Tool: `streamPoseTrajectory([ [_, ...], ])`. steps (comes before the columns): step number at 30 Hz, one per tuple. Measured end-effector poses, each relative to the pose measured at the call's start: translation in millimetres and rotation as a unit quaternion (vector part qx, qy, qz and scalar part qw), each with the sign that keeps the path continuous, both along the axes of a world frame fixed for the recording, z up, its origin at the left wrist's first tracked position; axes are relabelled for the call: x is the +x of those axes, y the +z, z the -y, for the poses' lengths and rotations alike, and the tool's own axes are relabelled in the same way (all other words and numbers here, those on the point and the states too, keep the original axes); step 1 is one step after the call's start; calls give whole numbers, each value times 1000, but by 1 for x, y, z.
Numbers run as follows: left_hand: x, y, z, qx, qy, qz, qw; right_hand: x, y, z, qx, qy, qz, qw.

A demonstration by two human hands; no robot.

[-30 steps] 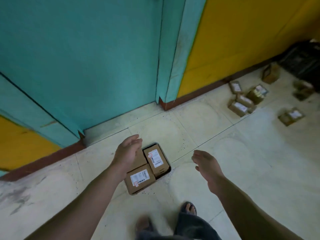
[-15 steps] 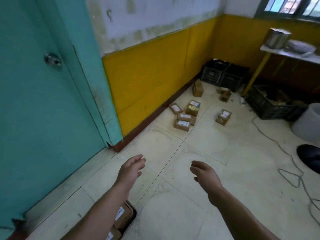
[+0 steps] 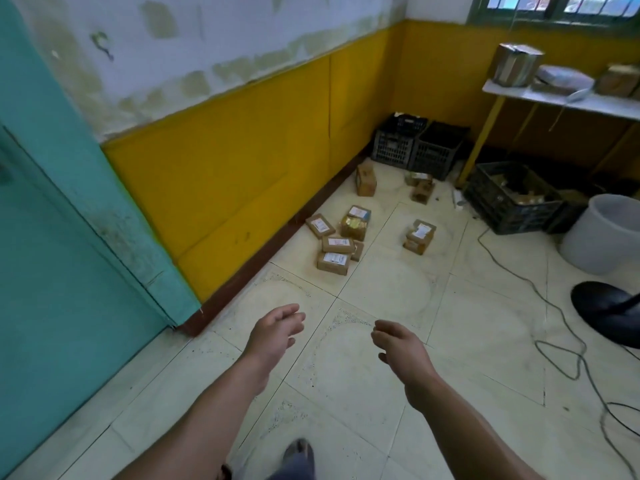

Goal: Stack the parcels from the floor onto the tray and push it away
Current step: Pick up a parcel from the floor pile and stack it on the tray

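black crates by wall | white bucket right | cable | black disc, perhaps fan base

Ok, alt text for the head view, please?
The left hand and right hand hover open and empty over the pale tiled floor. Ahead, small brown cardboard parcels lie scattered beside the yellow wall, with black plastic crates beyond.

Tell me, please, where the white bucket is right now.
In the head view, the white bucket stands on the floor at the right edge, just right of the black crate and beyond a round black base.
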State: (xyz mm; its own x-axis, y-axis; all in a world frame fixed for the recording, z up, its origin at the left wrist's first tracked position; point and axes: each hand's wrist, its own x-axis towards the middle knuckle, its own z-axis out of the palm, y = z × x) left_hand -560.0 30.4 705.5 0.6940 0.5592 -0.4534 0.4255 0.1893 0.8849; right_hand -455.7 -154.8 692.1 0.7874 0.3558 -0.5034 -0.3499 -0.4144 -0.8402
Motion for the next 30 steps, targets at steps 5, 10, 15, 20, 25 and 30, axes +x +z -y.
streamPoseTrajectory([
  [5,80,-11,-35,1,-4,-6,1000,72,-10,-35,-9,-6,-5,1000],
  [10,180,-16,-87,-19,-22,-11,1000,160,-10,-84,-33,-18,1,999],
  [15,275,-14,-141,-14,-40,-22,999,242,-6,-127,-43,-33,-1,999],
  [20,359,-23,-172,-12,-53,-34,998,322,-10,-155,-37,-46,-3,998],
  [25,452,-41,-191,-3,-54,-44,998,423,-29,-177,-32,-47,-12,998],
  [30,543,-52,-214,-6,-23,-58,998,534,-42,-206,-37,-18,-32,999],
])
